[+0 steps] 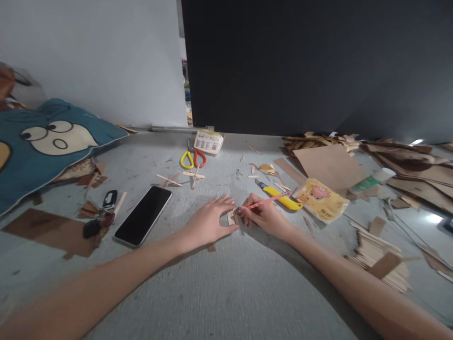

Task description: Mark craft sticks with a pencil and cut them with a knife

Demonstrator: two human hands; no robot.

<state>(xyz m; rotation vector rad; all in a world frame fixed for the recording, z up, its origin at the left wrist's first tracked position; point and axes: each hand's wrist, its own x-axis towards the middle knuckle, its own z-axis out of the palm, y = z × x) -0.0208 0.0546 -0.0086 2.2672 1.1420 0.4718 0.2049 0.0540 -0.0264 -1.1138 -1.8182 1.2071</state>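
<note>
Left hand (pixel 212 218): we lay it spread on the small wooden piece (pixel 231 217), thumb apart from the fingers, not clenched.
Right hand (pixel 260 217): we grasp a pink pencil (pixel 264 201) in its fingers; the pencil's lower end is at the wood.
Wooden piece: it lies flat on the grey surface (pixel 226 293), between our hands; its markings are too small to read.
Just beyond: a yellow cutter (pixel 283 198) beside a yellow packet (pixel 321 199); two pairs of crossed sticks (pixel 194 176); red-and-yellow-handled scissors (pixel 195 153) near a white packet (pixel 208 142).
Left side: a dark-screened phone (pixel 143 216); keys (pixel 92 228); a blue cushion (pixel 38 163).
Right side: piled sticks (pixel 375 248); cardboard (pixel 329 160); a green-and-white bottle (pixel 366 184).
</note>
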